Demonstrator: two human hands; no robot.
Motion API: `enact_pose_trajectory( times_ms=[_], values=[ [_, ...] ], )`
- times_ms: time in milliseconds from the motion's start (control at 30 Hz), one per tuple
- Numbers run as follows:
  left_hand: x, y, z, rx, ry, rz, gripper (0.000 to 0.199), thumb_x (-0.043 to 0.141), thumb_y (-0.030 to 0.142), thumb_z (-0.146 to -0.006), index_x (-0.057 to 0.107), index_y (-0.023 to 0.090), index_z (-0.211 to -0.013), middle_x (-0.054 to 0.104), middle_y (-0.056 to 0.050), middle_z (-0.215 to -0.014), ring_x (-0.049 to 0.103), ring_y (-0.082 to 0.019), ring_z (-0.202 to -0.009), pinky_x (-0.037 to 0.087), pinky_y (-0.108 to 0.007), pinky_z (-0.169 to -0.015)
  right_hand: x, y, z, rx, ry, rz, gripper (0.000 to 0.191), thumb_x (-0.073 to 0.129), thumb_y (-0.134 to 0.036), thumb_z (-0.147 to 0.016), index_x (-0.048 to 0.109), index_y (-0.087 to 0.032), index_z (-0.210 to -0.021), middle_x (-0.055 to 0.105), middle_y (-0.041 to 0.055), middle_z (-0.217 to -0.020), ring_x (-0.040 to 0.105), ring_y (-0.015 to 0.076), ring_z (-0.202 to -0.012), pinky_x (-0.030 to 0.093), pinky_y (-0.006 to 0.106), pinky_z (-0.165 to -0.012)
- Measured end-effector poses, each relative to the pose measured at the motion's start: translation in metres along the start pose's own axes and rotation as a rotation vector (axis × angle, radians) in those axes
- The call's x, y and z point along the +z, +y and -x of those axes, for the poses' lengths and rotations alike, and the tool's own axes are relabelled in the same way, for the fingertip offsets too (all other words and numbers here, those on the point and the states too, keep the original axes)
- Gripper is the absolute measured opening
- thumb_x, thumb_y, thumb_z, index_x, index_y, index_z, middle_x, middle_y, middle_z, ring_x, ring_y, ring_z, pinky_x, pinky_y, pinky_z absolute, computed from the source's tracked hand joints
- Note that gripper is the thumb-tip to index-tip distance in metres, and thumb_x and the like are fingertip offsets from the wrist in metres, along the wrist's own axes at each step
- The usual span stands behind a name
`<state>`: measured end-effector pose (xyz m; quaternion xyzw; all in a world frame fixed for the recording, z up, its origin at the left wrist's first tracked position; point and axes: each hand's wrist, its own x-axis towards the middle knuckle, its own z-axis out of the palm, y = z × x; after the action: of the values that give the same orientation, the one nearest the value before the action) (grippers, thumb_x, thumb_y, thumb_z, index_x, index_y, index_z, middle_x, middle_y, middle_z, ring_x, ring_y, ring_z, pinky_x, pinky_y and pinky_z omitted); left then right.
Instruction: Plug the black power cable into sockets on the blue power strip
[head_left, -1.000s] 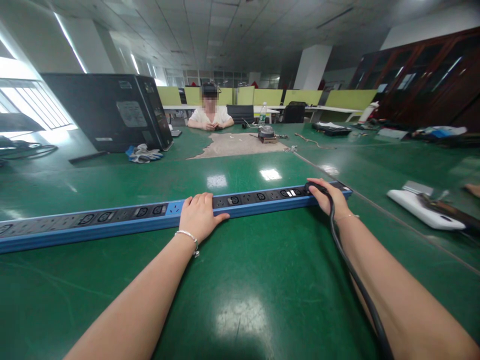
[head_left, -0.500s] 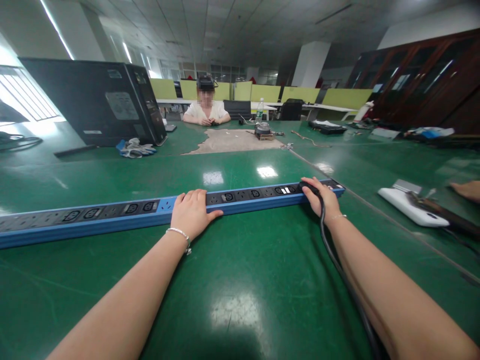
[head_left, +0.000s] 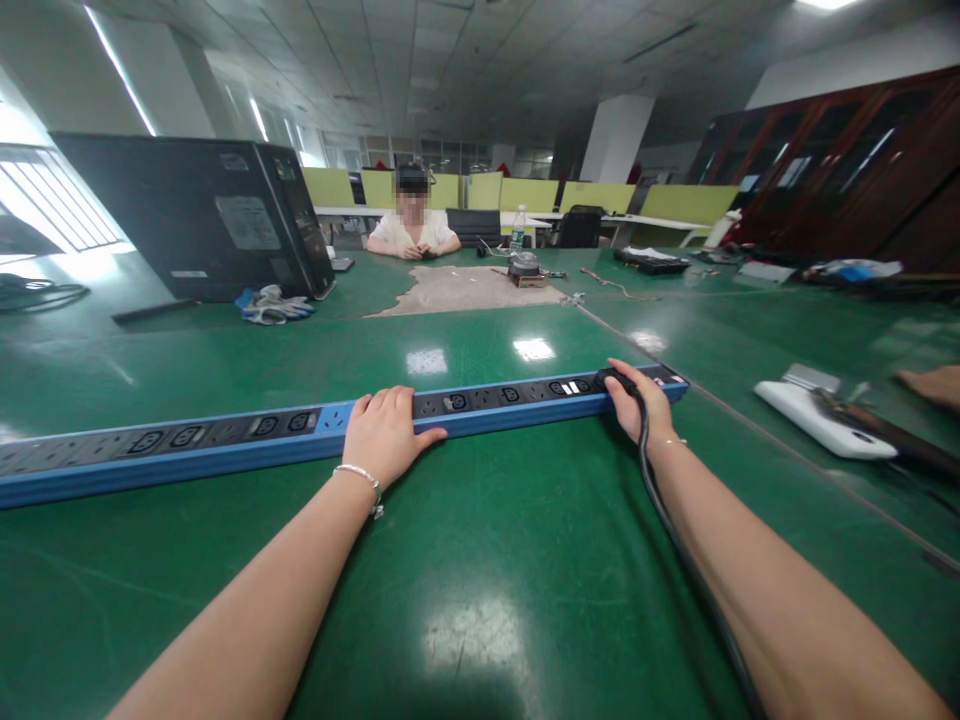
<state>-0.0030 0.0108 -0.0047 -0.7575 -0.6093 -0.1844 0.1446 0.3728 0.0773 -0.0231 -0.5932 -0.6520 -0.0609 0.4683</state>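
A long blue power strip (head_left: 225, 462) with a black row of sockets lies across the green table in front of me. My left hand (head_left: 384, 436) is wrapped over its middle, thumb along the near side, just right of a blue socket. Near the strip's right end, my right hand (head_left: 645, 402) grips a black plug (head_left: 612, 378) against the sockets. How deep the plug sits is hidden by my fingers. From it a black power cable (head_left: 675, 535) runs down along my right forearm and out at the bottom.
A black computer case (head_left: 202, 215) stands at the back left, with work gloves (head_left: 274, 305) beside it. A white device (head_left: 821, 418) lies at right, near another person's hand (head_left: 930, 385). Across the table sits a person (head_left: 412, 230) near a bottle (head_left: 518, 230).
My view has tilted up slightly. The plug shows a little more beside my right fingers; both hands keep their places on the strip and plug.
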Motion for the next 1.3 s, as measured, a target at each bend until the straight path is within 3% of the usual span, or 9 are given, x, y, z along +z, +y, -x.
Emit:
enact_pose_trajectory(
  times_ms=[300, 567, 633, 733, 767, 933, 1100, 1300],
  values=[
    [-0.001, 0.000, 0.000, -0.007, -0.009, 0.008, 0.067, 0.050, 0.064, -0.073, 0.047, 0.013, -0.116, 0.058, -0.016, -0.115, 0.050, -0.030, -0.110, 0.032, -0.044, -0.095, 0.011, 0.009, -0.001, 0.081, 0.107, -0.068, 0.045, 0.051, -0.046, -0.076, 0.061, -0.018, -0.110, 0.067, 0.0103, -0.098, 0.061, 0.0268, -0.093, 0.044, 0.045, -0.090],
    [-0.002, 0.001, 0.000, 0.003, 0.003, -0.014, 0.066, 0.051, 0.064, -0.072, 0.048, 0.012, -0.114, 0.059, -0.016, -0.113, 0.051, -0.030, -0.108, 0.033, -0.043, -0.094, 0.008, -0.020, -0.003, 0.079, 0.154, -0.254, 0.032, 0.053, -0.039, -0.077, 0.064, -0.018, -0.098, 0.069, 0.0077, -0.091, 0.063, 0.0214, -0.088, 0.046, 0.041, -0.089],
    [-0.002, 0.001, 0.000, 0.003, 0.003, -0.010, 0.066, 0.051, 0.064, -0.072, 0.048, 0.013, -0.114, 0.059, -0.015, -0.113, 0.051, -0.029, -0.108, 0.033, -0.042, -0.094, 0.000, -0.027, -0.011, 0.074, 0.252, -0.295, 0.030, 0.053, -0.038, -0.079, 0.064, -0.016, -0.097, 0.068, 0.0082, -0.092, 0.062, 0.0205, -0.088, 0.046, 0.041, -0.089],
    [-0.002, 0.001, 0.000, 0.007, 0.002, -0.007, 0.066, 0.051, 0.064, -0.072, 0.048, 0.013, -0.114, 0.059, -0.015, -0.113, 0.051, -0.029, -0.108, 0.033, -0.042, -0.094, -0.014, -0.029, -0.023, 0.039, 0.534, -0.423, 0.033, 0.049, -0.036, -0.082, 0.060, -0.014, -0.104, 0.066, 0.0088, -0.097, 0.062, 0.0184, -0.090, 0.047, 0.038, -0.087],
    [-0.002, 0.001, 0.000, 0.005, 0.000, -0.006, 0.066, 0.051, 0.064, -0.072, 0.048, 0.013, -0.114, 0.059, -0.015, -0.112, 0.051, -0.029, -0.107, 0.033, -0.042, -0.094, -0.017, -0.027, -0.025, 0.030, 0.537, -0.436, 0.033, 0.050, -0.036, -0.082, 0.060, -0.014, -0.104, 0.066, 0.0085, -0.097, 0.062, 0.0181, -0.090, 0.048, 0.038, -0.087],
    [-0.001, 0.001, -0.001, -0.006, 0.002, -0.002, 0.065, 0.051, 0.064, -0.072, 0.048, 0.013, -0.114, 0.060, -0.016, -0.112, 0.052, -0.029, -0.107, 0.033, -0.043, -0.094, -0.019, -0.004, -0.019, 0.088, 0.303, -0.335, 0.030, 0.055, -0.039, -0.078, 0.064, -0.018, -0.098, 0.067, 0.0067, -0.096, 0.062, 0.0191, -0.089, 0.048, 0.037, -0.085],
    [-0.001, 0.001, 0.000, 0.000, 0.008, -0.014, 0.065, 0.051, 0.063, -0.072, 0.048, 0.013, -0.114, 0.059, -0.016, -0.113, 0.051, -0.029, -0.108, 0.033, -0.042, -0.094, -0.014, 0.017, -0.016, 0.129, 0.200, -0.254, 0.033, 0.054, -0.042, -0.076, 0.065, -0.020, -0.099, 0.067, 0.0058, -0.093, 0.061, 0.0205, -0.086, 0.048, 0.038, -0.083],
    [-0.001, 0.001, -0.001, -0.020, -0.022, 0.002, 0.066, 0.051, 0.064, -0.072, 0.048, 0.013, -0.115, 0.059, -0.016, -0.114, 0.051, -0.029, -0.109, 0.032, -0.043, -0.095, -0.015, 0.021, -0.016, 0.134, 0.069, -0.109, 0.037, 0.053, -0.047, -0.075, 0.067, -0.020, -0.096, 0.068, 0.0058, -0.083, 0.061, 0.0216, -0.081, 0.047, 0.039, -0.082]
  ],
)
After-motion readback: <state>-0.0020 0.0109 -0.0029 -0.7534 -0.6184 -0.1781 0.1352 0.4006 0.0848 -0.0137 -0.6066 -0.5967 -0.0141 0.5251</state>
